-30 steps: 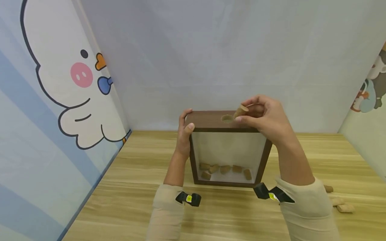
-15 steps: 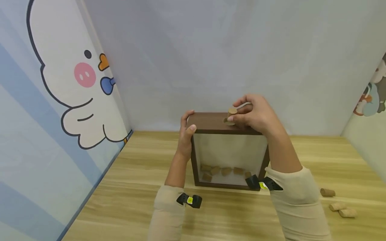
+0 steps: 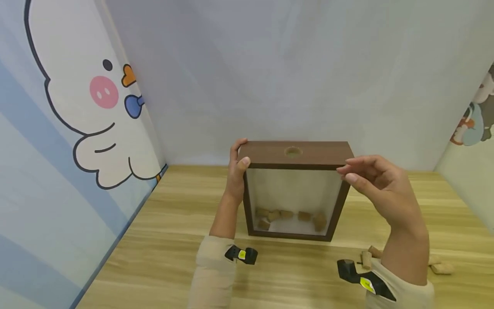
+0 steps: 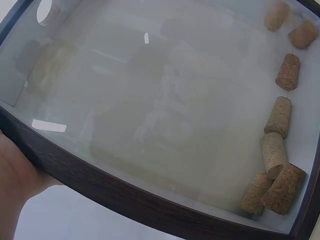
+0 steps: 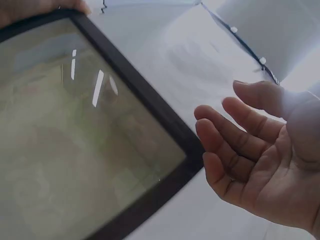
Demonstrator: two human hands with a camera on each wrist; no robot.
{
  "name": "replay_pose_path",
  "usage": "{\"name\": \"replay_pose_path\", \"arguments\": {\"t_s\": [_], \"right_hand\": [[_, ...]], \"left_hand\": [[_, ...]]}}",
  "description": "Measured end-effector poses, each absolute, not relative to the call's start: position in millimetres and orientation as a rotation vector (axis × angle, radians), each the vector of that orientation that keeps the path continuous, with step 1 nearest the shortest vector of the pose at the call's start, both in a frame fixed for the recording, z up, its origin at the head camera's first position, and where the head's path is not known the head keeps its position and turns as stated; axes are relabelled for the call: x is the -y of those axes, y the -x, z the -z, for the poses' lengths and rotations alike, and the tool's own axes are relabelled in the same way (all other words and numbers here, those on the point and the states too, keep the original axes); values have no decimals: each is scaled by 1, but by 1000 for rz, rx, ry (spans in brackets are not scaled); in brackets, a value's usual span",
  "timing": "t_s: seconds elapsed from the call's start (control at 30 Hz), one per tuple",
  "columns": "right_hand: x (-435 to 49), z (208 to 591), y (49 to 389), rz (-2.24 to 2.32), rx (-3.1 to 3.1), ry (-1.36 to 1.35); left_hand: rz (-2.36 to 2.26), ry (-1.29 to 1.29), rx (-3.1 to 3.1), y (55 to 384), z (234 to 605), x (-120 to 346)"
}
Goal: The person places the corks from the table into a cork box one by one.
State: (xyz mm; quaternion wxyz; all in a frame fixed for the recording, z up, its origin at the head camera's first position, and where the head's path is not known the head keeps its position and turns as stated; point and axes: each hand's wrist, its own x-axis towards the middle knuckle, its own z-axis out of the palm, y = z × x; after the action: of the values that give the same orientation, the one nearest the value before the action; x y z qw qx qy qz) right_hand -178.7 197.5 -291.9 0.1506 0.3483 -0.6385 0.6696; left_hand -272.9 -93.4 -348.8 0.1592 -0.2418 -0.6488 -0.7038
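Observation:
A dark brown wooden box frame (image 3: 266, 153) with a clear front stands upright on the table, a round hole (image 3: 293, 152) in its top. My left hand (image 3: 236, 176) grips its upper left corner, thumb at the front and fingers over the back. Several corks (image 4: 288, 72) lie along the bottom inside, most plainly seen in the left wrist view. Just off the upper right corner is my right hand (image 3: 386, 189), fingers loosely bent and holding nothing. In the right wrist view, its fingertips (image 5: 205, 125) are beside the dark frame edge.
Loose corks (image 3: 442, 268) lie on the wooden table (image 3: 162, 266) at the right, partly hidden by the right forearm. A pale curtain (image 3: 293, 77) hangs behind the box. A cartoon-printed panel (image 3: 65, 103) borders the left side.
My right hand has let a cork go at the hole and moved right and down, away from the top. Another cork shows inside at the lower right. The left hand keeps its grip.

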Motion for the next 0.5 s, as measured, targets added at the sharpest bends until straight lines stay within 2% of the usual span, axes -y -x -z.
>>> {"name": "replay_pose_path", "arguments": {"t_s": [0.5], "right_hand": [[-250, 353, 171, -1717, 2470, -855]], "left_hand": [[2023, 679, 1848, 271, 347, 93]]}}
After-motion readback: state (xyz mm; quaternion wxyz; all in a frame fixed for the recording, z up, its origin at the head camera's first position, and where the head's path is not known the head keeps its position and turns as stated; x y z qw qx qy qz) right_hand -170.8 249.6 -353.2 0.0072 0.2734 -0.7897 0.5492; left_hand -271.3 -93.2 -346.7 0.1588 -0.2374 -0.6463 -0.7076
